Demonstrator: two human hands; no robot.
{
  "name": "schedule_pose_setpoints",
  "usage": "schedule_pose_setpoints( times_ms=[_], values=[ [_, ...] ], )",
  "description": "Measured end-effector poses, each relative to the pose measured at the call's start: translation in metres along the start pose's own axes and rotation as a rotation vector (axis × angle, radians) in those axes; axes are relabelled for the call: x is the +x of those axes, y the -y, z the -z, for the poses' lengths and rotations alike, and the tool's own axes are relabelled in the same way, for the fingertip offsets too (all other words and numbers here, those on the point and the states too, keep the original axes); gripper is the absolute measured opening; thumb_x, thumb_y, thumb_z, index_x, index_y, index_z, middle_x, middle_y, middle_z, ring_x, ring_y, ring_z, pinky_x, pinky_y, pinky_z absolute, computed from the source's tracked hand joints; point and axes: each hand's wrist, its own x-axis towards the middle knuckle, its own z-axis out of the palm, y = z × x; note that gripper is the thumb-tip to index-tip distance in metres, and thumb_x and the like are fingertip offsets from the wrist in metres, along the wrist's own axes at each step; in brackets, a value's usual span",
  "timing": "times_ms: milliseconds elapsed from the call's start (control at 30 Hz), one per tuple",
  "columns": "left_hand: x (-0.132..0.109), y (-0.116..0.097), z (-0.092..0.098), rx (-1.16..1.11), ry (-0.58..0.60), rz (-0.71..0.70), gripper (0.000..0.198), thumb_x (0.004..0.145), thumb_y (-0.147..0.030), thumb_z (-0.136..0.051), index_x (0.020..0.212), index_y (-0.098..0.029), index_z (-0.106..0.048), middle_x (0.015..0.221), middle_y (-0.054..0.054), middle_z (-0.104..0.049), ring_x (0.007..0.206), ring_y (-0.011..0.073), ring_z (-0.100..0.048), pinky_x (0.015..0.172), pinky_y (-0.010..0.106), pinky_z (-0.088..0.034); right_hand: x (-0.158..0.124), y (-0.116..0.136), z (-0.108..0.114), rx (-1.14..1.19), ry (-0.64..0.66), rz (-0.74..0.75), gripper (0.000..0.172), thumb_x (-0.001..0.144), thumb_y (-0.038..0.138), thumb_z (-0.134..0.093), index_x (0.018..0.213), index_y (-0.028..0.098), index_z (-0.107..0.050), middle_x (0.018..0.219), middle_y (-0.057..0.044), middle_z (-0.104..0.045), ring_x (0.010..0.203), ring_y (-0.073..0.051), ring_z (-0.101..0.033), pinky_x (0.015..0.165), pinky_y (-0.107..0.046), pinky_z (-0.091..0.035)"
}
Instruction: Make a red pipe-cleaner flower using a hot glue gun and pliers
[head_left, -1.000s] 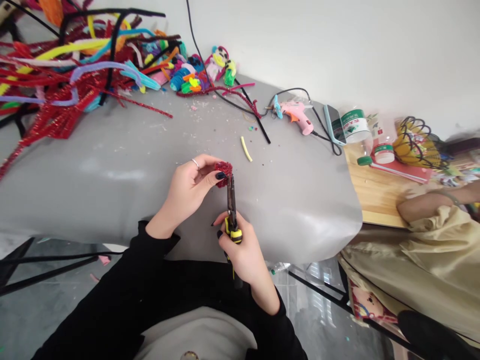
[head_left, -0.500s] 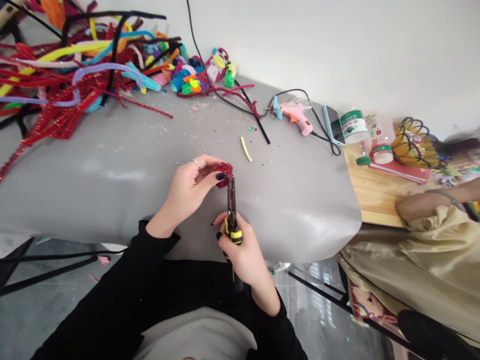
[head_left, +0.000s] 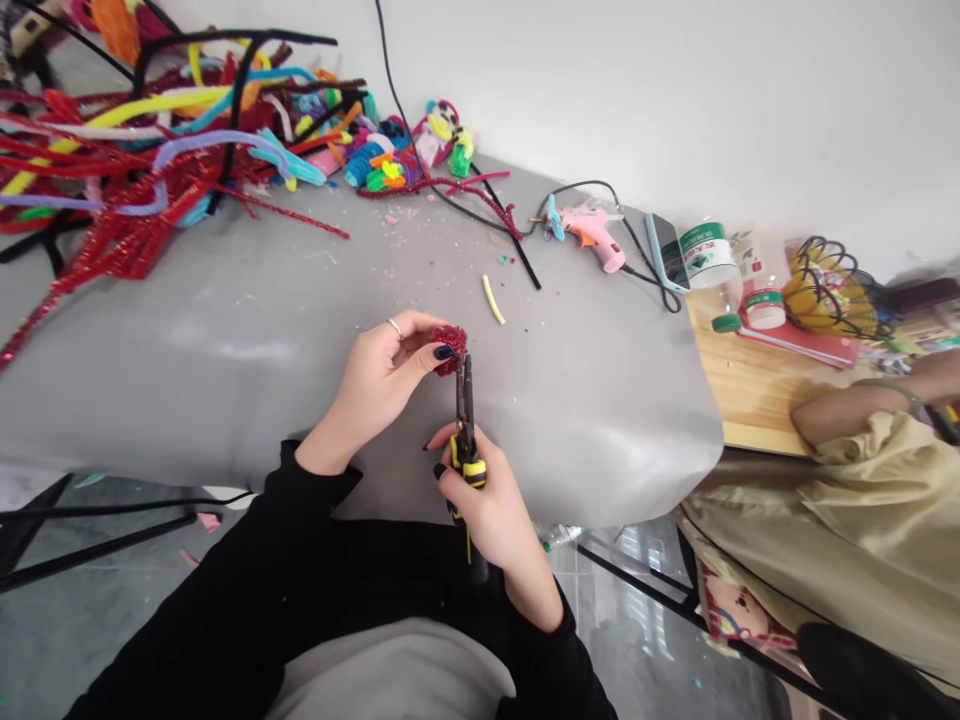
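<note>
My left hand (head_left: 382, 375) pinches a small coil of red glittery pipe cleaner (head_left: 449, 338) between thumb and fingers, above the grey table cover. In my right hand (head_left: 491, 505) is a pair of long-nosed pliers (head_left: 465, 420) with yellow and black handles, pointing away from me. Its jaw tips stand slightly apart at the right edge of the red coil. Whether they grip a strand there I cannot tell. A short pale yellow piece (head_left: 493, 300) lies on the table beyond the pliers.
A heap of colourful pipe cleaners (head_left: 172, 150) covers the back left, with small pipe-cleaner figures (head_left: 439, 130) beside it. A pink glue gun (head_left: 592, 232) with its cord, a phone (head_left: 666, 250) and plastic bottles (head_left: 709, 255) stand at the right. Another person's arm (head_left: 855, 408) rests nearby.
Almost nothing differs. Both hands, the red coil and the pliers keep their places against the table; the view has shifted very slightly.
</note>
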Motion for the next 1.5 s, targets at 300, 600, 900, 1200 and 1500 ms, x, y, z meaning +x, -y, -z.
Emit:
schedule_pose_setpoints(
  times_ms=[300,600,900,1200,1500],
  values=[
    [0.0003,0.0005,0.0014,0.017,0.005,0.023,0.041,0.085,-0.057,-0.076,0.095,-0.018,-0.071,0.090,0.009,-0.076,0.081,0.0206,-0.072,0.073,0.031,-0.061,0.0000,0.0019,0.0015,-0.008,0.008,0.007,0.023,0.071,0.021,-0.054,0.093,0.022,-0.059,0.071,0.007,-0.047,0.060,-0.009,-0.042,0.059,-0.025,-0.036],
    [0.0001,0.0005,0.0006,0.010,0.011,0.029,0.041,0.085,-0.057,-0.076,0.095,-0.017,-0.071,0.091,0.009,-0.076,0.082,0.0205,-0.072,0.074,0.031,-0.061,0.0004,0.0000,0.0012,-0.003,0.000,0.003,0.024,0.071,0.021,-0.054,0.094,0.022,-0.059,0.071,0.007,-0.047,0.060,-0.009,-0.042,0.059,-0.025,-0.035],
    [0.0002,-0.0003,0.0008,0.007,0.012,0.025,0.039,0.086,-0.055,-0.076,0.095,-0.018,-0.071,0.089,0.009,-0.076,0.080,0.0200,-0.072,0.073,0.031,-0.061,0.0000,0.0016,0.0013,-0.017,0.001,-0.002,0.025,0.070,0.022,-0.053,0.094,0.021,-0.060,0.072,0.007,-0.048,0.060,-0.010,-0.042,0.059,-0.025,-0.036],
    [0.0006,0.0009,0.0009,0.007,0.011,0.039,0.039,0.085,-0.055,-0.077,0.095,-0.018,-0.071,0.090,0.009,-0.076,0.082,0.0211,-0.072,0.073,0.032,-0.062,-0.0006,-0.0007,0.0011,-0.025,-0.006,0.006,0.025,0.070,0.022,-0.053,0.094,0.022,-0.060,0.071,0.006,-0.048,0.060,-0.010,-0.043,0.059,-0.024,-0.036],
    [-0.0005,0.0006,0.0007,0.009,0.003,0.025,0.037,0.086,-0.053,-0.076,0.095,-0.018,-0.072,0.089,0.008,-0.076,0.079,0.0199,-0.072,0.072,0.030,-0.061,-0.0006,-0.0005,0.0008,-0.014,0.006,-0.005,0.024,0.071,0.022,-0.054,0.095,0.022,-0.060,0.073,0.006,-0.048,0.061,-0.009,-0.042,0.059,-0.025,-0.036]
  ],
)
